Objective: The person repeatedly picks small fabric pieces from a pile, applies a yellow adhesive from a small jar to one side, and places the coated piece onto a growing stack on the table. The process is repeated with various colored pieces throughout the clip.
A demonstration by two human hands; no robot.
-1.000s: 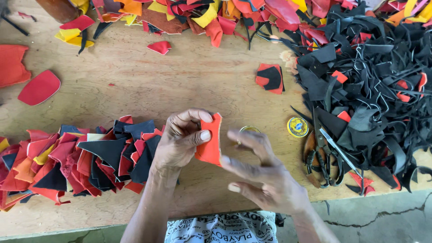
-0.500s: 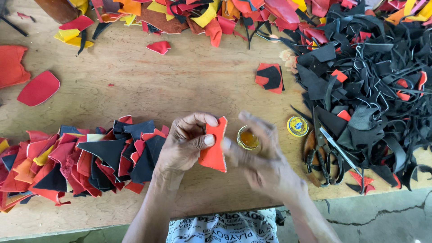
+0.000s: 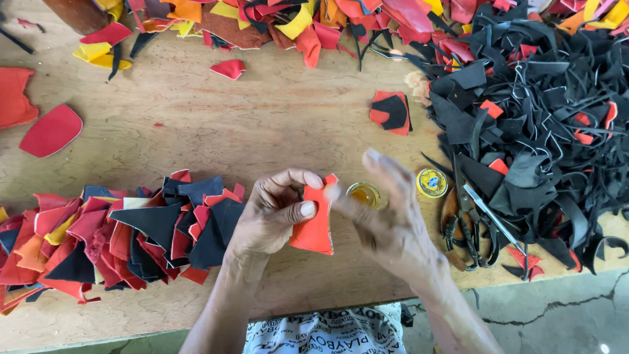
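Orange leather piece (image 3: 314, 223): pinched upright in the left hand (image 3: 275, 213), face exposed; right hand (image 3: 386, 219) open, fingertip on its edge; open glue tin (image 3: 364, 194) just behind on the tabletop (image 3: 262, 124).

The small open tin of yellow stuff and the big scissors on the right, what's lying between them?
In the head view, a round yellow lid lies on the wooden table between the open tin and the scissors.
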